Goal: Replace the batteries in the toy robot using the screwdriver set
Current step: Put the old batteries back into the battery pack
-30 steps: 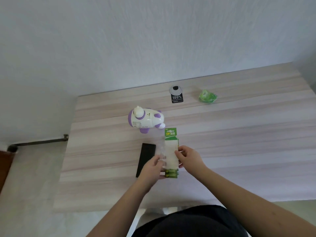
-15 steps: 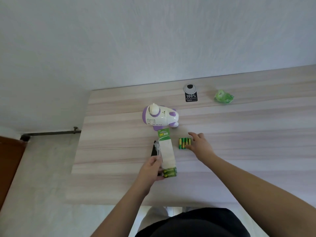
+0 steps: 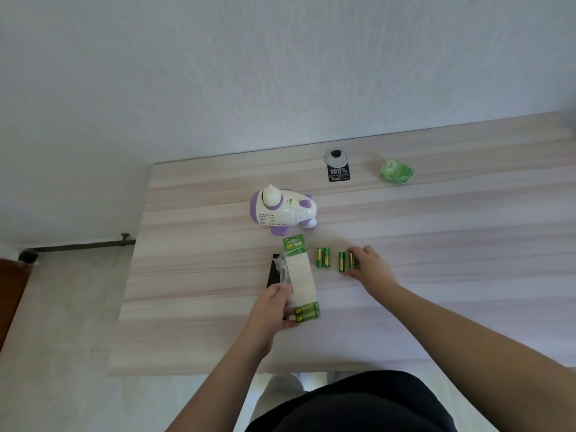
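Now your right hand (image 3: 371, 266) rests with loosely curved fingers touching the nearest of four loose batteries (image 3: 335, 260), lined up just right of the battery pack (image 3: 300, 275). Your left hand (image 3: 271, 310) pinches that pack's lower end. Likely small, smooth and prone to rolling: pinch each mid-body. Beyond the pack lies the toy robot (image 3: 283, 212).

A plain room, probably in a home: a light wooden table (image 3: 436, 232) is standing against a bare white wall (image 3: 280, 73), tiled floor (image 3: 62, 338) lying beside the table.
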{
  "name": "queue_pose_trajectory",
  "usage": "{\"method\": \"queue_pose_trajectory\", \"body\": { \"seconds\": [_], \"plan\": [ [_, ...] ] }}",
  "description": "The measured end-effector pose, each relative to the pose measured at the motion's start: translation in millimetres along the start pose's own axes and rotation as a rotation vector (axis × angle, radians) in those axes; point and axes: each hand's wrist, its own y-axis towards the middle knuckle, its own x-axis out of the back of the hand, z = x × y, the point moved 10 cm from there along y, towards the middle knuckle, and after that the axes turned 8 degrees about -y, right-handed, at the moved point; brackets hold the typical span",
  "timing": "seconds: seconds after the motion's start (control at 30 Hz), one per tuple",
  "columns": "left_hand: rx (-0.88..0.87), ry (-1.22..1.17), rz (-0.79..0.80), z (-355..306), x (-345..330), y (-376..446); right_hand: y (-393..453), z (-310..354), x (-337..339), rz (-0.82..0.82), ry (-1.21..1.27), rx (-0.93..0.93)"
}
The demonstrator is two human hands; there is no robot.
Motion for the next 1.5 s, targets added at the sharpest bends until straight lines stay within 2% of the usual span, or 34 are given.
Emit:
{"method": "queue_pose_trajectory", "body": {
  "seconds": [0.27, 0.4, 0.47, 0.57, 0.7, 0.83, 1.3, 1.5],
  "plan": [
    [-0.031, 0.033, 0.039, -6.5, -16.2, -6.2, -35.4, -15.5, 25.4, -0.106, 0.443, -0.046],
    [-0.05, 0.058, 0.1, -15.2, -26.0, -11.6, -81.1, 8.3, 51.4, -0.119, 0.808, -0.002],
    [-0.068, 0.098, 0.129, -21.5, -29.6, -14.1, -104.4, 31.4, 65.2, -0.128, 0.882, 0.061],
    [-0.118, 0.145, 0.172, -33.7, -33.4, -16.9, -128.1, 63.7, 77.3, -0.173, 0.804, 0.123],
    [-0.189, 0.217, 0.208, -46.5, -32.3, -20.4, -136.2, 92.7, 75.7, -0.266, 0.482, 0.122],
    [-0.224, 0.278, 0.239, -52.9, -25.7, -20.8, -131.8, 111.1, 63.0, -0.267, 0.253, 0.075],
    [-0.24, 0.388, 0.298, -66.5, -11.2, -18.8, -123.6, 145.7, 51.8, -0.118, 0.145, 0.141],
    [-0.223, 0.373, 0.284, -66.1, -14.6, -12.1, -122.1, 140.1, 56.7, -0.162, 0.082, 0.087]
  ]
}}
